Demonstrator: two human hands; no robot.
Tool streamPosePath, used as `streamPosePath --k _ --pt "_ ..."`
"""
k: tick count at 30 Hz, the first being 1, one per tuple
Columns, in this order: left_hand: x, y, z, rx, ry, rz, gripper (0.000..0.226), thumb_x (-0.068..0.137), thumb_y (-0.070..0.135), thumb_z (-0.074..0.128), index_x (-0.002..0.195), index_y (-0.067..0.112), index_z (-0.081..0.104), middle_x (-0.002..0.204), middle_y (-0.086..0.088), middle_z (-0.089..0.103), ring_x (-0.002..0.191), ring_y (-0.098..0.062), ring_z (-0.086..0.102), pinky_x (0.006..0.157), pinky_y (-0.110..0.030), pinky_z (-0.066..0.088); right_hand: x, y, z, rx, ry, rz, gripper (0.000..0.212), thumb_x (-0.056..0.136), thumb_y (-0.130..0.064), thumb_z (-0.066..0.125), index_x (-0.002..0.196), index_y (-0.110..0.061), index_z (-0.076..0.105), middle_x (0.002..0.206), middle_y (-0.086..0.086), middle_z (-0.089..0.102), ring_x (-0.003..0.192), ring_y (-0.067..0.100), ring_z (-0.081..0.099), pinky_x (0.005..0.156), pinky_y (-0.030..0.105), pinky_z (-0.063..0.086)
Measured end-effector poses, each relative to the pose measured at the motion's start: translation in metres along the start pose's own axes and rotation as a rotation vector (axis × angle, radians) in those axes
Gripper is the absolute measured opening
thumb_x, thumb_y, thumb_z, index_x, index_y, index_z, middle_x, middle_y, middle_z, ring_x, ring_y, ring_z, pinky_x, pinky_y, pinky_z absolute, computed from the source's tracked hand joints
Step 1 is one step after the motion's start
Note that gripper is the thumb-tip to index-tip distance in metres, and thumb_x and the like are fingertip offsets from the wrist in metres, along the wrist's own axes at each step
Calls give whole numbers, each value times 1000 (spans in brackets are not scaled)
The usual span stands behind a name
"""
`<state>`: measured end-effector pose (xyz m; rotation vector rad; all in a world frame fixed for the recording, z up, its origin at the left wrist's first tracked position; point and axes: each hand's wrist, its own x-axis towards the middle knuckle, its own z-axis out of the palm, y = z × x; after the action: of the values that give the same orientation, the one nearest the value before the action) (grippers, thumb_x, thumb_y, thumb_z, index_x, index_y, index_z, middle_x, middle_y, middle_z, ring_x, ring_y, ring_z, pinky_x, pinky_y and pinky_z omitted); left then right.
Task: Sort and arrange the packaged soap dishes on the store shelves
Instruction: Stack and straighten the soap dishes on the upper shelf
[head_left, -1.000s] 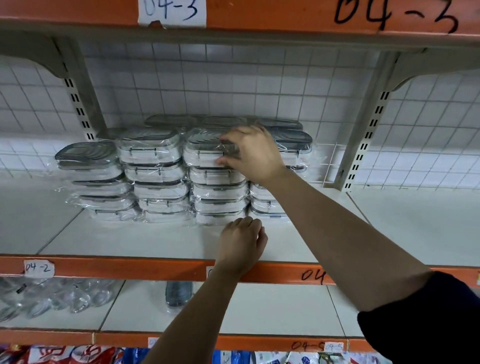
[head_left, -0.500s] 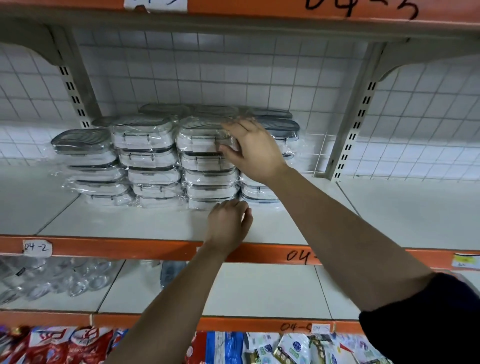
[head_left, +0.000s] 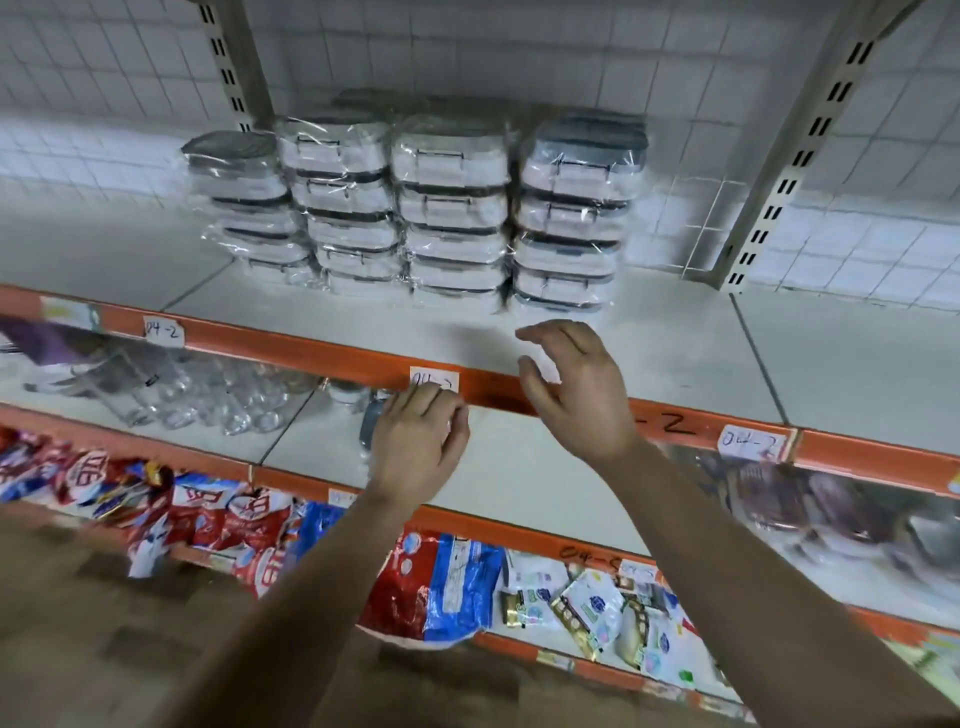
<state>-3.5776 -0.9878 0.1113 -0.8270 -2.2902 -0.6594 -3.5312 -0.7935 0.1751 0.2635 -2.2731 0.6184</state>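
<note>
The packaged soap dishes (head_left: 452, 208) are seen stacked in four front columns on the white shelf (head_left: 675, 332), set toward its back against the tiled wall, each dish wrapped in clear film. The leftmost column is lower than the other three. More dishes are glimpsed behind the front columns, but only their tops are visible, so their number cannot be told. The right hand (head_left: 576, 389) is held over the shelf's front, just short of the rightmost column and not touching it; its fingers are spread and relaxed, the thumb apart, and nothing is held. The left hand (head_left: 421, 447) is held lower, in front of the orange shelf edge (head_left: 291, 348), its fingers loosely curled with nothing in them; a paper label (head_left: 434, 379) is partly covered by its fingertips, so the writing is cut off. On the shelf below, clear glassware (head_left: 234, 400) is blurred. Further down, red and blue packets (head_left: 431, 582) are hard to read. The whole view is softened by motion blur.
</note>
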Motion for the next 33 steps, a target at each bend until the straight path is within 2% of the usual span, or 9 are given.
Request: streamPosePath --k 5,9,15,18,20,23,26,30,33 --pt "-65 -23 9 65 -168 -110 28 91 27 45 87 11 68 85 -5 65 75 -24 60 70 -30 42 -69 -11 42 72 -78 8 25 94 -21 54 107 -7 70 101 8 67 99 22 59 84 29 47" --pt "-96 -52 22 88 -297 -158 30 93 26 43 88 11 68 87 -6 67 77 -25 60 70 -34 46 -111 -5 85 81 -219 108 30 94 -27 50 108 -9 69 101 5 67 100 21 59 86 30 48" --pt "-116 -122 45 38 -333 -231 31 95 28 41 92 11 67 91 -6 66 81 -26 60 71 -36 45 -139 4 165 51 -319 236 35 93 -34 47 108 -12 70 102 2 66 99 17 56 85 30 50" --pt "-124 -162 56 13 -329 -243 30 93 27 42 96 10 67 94 -6 66 84 -27 60 74 -38 47 -144 6 213 45 -368 299 37 92 -37 49 111 -14 72 108 1 66 102 21 59 86 32 53" --pt "-130 -192 66 -3 -335 -249 30 94 27 42 98 10 67 96 -6 65 86 -27 59 75 -38 48 -144 6 252 22 -405 327 33 92 -35 58 117 -17 71 120 4 65 110 26 58 91 38 54" --pt "-135 -225 80 -19 -333 -260 31 94 26 41 98 10 66 96 -7 65 87 -28 59 75 -38 48 -135 4 298 26 -467 390 45 91 -31 68 134 -21 61 142 9 54 128 35 48 101 44 47" --pt "-145 -253 94 -36 -343 -255 31 95 27 41 99 9 66 97 -8 65 88 -28 60 74 -37 48 -119 3 344 -31 -466 411 56 92 -40 65 144 -26 50 154 6 41 138 41 36 102 50 46" --pt "-158 -278 106 -53 -375 -232 31 95 27 41 102 10 66 99 -7 65 88 -27 60 74 -35 46 -101 6 387 -134 -493 462 62 93 -52 57 148 -27 43 160 4 31 143 41 26 107 50 41" --pt "-164 -290 113 -65 -418 -235 33 94 29 40 103 11 66 101 -7 65 90 -27 61 74 -36 47 -96 8 407 -164 -387 492 55 87 -52 65 133 -21 58 148 12 42 129 42 42 97 50 49"
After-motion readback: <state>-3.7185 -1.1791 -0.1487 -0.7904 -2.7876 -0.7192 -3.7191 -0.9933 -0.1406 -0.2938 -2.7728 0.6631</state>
